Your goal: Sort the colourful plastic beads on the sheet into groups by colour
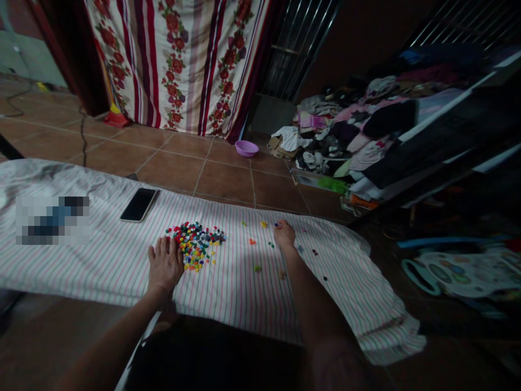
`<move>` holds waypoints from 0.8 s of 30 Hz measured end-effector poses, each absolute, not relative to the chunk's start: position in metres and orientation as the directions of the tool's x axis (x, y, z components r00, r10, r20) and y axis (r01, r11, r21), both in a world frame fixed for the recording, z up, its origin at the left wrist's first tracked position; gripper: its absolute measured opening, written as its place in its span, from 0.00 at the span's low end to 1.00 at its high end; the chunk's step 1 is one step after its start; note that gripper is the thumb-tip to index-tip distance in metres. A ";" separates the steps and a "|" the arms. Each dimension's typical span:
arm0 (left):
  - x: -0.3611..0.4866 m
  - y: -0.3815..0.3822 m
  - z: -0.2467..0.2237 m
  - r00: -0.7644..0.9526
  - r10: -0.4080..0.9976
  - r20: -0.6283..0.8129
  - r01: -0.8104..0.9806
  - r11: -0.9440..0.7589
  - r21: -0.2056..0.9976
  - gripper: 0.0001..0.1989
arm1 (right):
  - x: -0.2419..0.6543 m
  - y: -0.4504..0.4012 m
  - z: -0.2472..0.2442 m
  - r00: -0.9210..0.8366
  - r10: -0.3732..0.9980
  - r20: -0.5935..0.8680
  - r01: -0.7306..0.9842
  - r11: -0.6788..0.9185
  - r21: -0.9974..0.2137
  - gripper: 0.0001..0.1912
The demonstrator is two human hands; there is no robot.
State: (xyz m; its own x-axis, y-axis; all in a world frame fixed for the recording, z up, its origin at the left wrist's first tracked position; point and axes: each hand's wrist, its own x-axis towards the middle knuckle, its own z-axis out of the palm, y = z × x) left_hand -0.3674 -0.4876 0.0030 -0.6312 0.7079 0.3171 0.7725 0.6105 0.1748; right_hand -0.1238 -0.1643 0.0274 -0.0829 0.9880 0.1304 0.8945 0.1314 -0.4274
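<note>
A heap of small many-coloured blocks lies on the striped cloth. My left hand rests flat at the heap's left edge, fingers spread and holding nothing. To the right of the heap, my right hand is closed in a pinch, with a small dark blue block at its fingertips. Around it are little groups sorted by colour: yellow blocks, orange blocks, lime green blocks, dark green blocks, tan blocks and brown blocks.
A phone lies on the cloth behind my left hand. A blurred-out patch covers something at the far left. Beyond the cloth are a tiled floor, a purple basin, a flowered curtain and piled clothes.
</note>
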 end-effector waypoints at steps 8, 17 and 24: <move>-0.367 -0.487 0.004 -0.626 0.715 0.312 0.775 0.614 0.147 0.27 | -0.124 -0.155 0.022 -0.143 0.985 0.097 0.928 0.167 -0.332 0.13; -0.367 -0.486 0.006 -0.649 0.712 0.268 0.760 0.625 0.180 0.26 | -0.125 -0.152 0.021 -0.130 0.990 0.062 0.929 0.144 -0.342 0.14; -0.367 -0.486 0.008 -0.639 0.722 0.267 0.768 0.621 0.157 0.26 | -0.125 -0.154 0.024 -0.126 0.990 0.060 0.926 0.139 -0.352 0.17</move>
State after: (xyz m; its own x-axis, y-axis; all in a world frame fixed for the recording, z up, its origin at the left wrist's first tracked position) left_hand -0.3665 -0.4864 0.0077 -0.6387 0.7217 0.2668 0.7676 0.6212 0.1574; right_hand -0.1253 -0.1545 0.0238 -0.1256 0.9903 0.0596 0.9256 0.1386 -0.3523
